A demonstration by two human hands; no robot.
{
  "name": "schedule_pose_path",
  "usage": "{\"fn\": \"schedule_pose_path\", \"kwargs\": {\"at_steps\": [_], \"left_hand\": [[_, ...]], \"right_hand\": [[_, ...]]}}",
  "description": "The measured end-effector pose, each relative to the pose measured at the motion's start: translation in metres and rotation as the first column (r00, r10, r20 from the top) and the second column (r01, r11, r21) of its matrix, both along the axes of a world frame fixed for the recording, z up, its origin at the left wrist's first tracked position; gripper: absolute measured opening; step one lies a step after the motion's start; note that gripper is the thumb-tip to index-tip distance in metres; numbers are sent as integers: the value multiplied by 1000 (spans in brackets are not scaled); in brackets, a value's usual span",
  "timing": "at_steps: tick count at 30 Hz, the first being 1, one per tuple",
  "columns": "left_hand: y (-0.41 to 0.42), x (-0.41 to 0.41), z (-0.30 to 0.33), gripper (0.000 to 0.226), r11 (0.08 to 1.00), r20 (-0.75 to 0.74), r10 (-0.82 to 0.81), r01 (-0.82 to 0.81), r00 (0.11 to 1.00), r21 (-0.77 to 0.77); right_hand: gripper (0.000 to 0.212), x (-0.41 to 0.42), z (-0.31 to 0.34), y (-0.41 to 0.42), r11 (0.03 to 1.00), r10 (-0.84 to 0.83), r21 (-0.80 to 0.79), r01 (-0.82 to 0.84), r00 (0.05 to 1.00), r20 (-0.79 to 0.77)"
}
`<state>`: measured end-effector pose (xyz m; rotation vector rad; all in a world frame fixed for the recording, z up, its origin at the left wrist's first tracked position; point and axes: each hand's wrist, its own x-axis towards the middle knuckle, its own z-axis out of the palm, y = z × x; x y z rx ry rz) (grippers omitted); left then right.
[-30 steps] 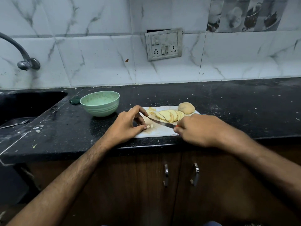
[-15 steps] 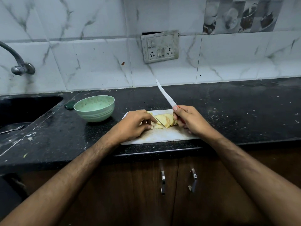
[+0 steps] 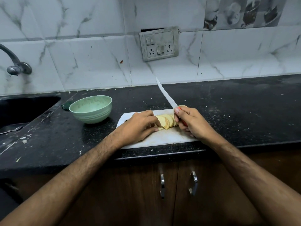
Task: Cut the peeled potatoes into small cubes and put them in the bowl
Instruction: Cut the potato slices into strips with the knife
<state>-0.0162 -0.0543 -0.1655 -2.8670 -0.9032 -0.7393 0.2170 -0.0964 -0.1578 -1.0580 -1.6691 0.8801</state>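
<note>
A white cutting board (image 3: 164,138) lies at the counter's front edge. On it leans a row of yellow potato slices (image 3: 165,121). My left hand (image 3: 138,126) rests on the board with its fingers curled against the left end of the slices. My right hand (image 3: 191,122) grips the red handle of a knife (image 3: 165,93), whose white blade points up and away toward the wall. A peeled potato (image 3: 183,106) peeks out behind my right hand. The pale green bowl (image 3: 90,108) stands left of the board; I see no potato in it.
A dark sink (image 3: 24,108) with a spoon (image 3: 10,130) in it lies at the left, under a tap (image 3: 15,62). The black counter (image 3: 244,108) is speckled with crumbs. A switch socket (image 3: 158,44) sits on the tiled wall. Cabinet doors with handles (image 3: 162,183) are below.
The knife went from lying flat on the board to pointing upward. My left hand slid right from a small piece to the slices. My right hand moved in against the slices.
</note>
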Motion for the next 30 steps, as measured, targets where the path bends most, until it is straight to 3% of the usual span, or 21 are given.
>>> {"fn": "schedule_pose_path", "kwargs": {"at_steps": [5, 8, 15, 23, 27, 30], "left_hand": [[4, -9, -2, 9, 996, -34, 61, -59, 998, 61], [3, -11, -2, 13, 998, -23, 31, -30, 999, 48], [4, 0, -1, 15, 983, -118, -17, 39, 993, 181], [13, -17, -2, 14, 971, -142, 40, -5, 989, 241], [12, -24, -1, 8, 988, -30, 82, -77, 996, 134], [5, -23, 3, 18, 995, -40, -33, 37, 999, 87]], "right_hand": [[38, 3, -2, 3, 1000, 13, -5, -13, 1000, -1], [38, 3, -2, 4, 1000, 23, -10, -23, 1000, -3], [39, 3, -3, 4, 999, 35, -27, -35, 999, -18], [38, 4, -2, 3, 998, 45, -33, -46, 999, -28], [39, 3, -2, 3, 999, 42, -30, -42, 999, -16], [39, 2, -1, 2, 999, 39, -34, -40, 999, -32]]}}
